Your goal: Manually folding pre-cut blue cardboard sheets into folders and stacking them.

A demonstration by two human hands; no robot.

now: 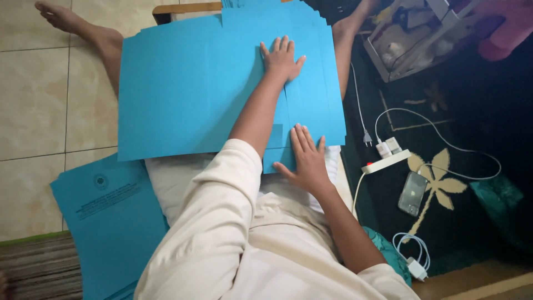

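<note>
A large blue card sheet (189, 94) lies flat across my lap on a white cushion (172, 178), on top of more blue sheets. My left hand (282, 58) rests palm down on the sheet near its far right part, fingers spread. Palm down too, my right hand (308, 158) lies at the sheet's near right edge, over a narrow flap. Neither hand grips anything. A crease runs down the sheet between the two hands.
A stack of printed blue folders (105, 222) lies on the tiled floor at lower left. My bare legs (100, 39) stretch out under the sheets. On the dark rug at right are a power strip (386, 161), a phone (412, 193), a coiled cable (411, 250) and a cluttered box (411, 39).
</note>
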